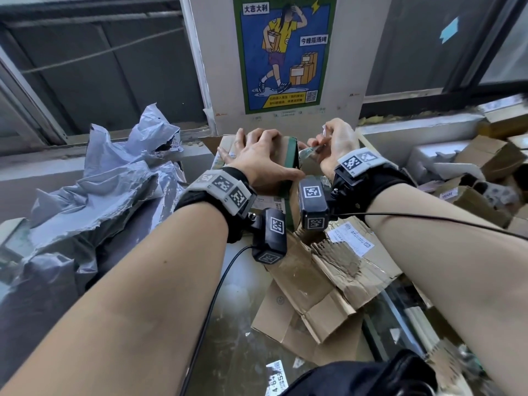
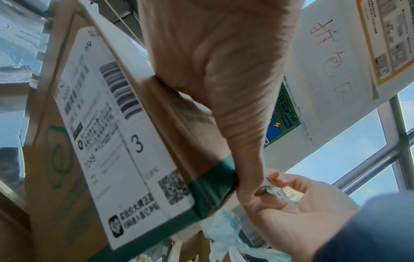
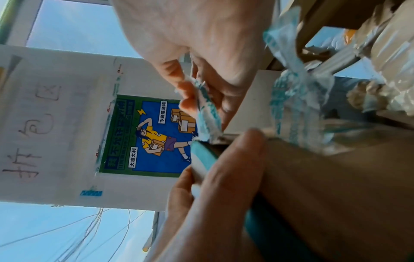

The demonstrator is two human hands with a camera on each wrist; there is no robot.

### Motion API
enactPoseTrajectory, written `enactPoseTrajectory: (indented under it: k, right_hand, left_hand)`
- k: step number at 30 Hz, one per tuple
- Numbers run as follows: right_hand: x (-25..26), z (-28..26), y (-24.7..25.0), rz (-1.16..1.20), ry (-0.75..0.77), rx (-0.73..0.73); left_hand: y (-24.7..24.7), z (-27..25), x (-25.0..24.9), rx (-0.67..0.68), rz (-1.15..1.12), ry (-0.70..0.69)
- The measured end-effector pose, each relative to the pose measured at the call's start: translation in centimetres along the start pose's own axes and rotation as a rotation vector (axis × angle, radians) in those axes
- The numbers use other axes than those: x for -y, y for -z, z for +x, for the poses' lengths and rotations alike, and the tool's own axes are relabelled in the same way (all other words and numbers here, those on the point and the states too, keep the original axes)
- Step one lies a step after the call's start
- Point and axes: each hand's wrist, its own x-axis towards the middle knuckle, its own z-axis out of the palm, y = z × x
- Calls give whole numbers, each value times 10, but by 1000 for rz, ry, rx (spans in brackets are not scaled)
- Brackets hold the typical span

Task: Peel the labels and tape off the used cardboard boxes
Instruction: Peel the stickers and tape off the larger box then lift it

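Observation:
A brown cardboard box (image 1: 281,155) with a green edge band stands in front of me. My left hand (image 1: 257,157) grips its top, fingers curled over the far edge and thumb along the green band (image 2: 210,187). A white shipping label (image 2: 116,141) with barcode and a "3" covers the box's side. My right hand (image 1: 328,147) pinches a strip of clear tape with teal print (image 3: 207,113) between thumb and fingers, just right of the box's corner. The strip still runs to the box's edge (image 3: 201,152).
Crumpled grey plastic mailers (image 1: 94,201) lie at the left. Torn flattened cardboard (image 1: 325,281) with a white label lies under my wrists. More boxes (image 1: 485,172) pile up at the right. A pillar with a poster (image 1: 283,52) stands straight ahead.

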Motion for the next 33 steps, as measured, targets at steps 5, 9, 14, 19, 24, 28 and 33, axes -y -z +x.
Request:
enactPoseTrajectory:
  k: [5, 9, 14, 19, 24, 28, 33]
  right_hand:
    - [9, -11, 12, -213, -37, 131]
    - [9, -23, 14, -923, 127, 227]
    - [5, -30, 9, -1787, 290, 216]
    - [3, -36, 27, -1621, 63, 373]
    - [12, -49, 27, -1129, -111, 537]
    - [35, -68, 0, -1123, 129, 555]
    - [52, -76, -27, -1164, 183, 590]
  left_hand:
    - [-5, -8, -1, -46, -19, 22]
    - [-9, -16, -1, -52, -9, 15]
    - [-12, -30, -4, -72, 42, 43]
    - [-18, -42, -7, -142, 28, 68]
    - [-14, -51, -12, -201, -37, 142]
    - [12, -52, -15, -279, -236, 146]
    - [30, -56, -4, -234, -444, 168]
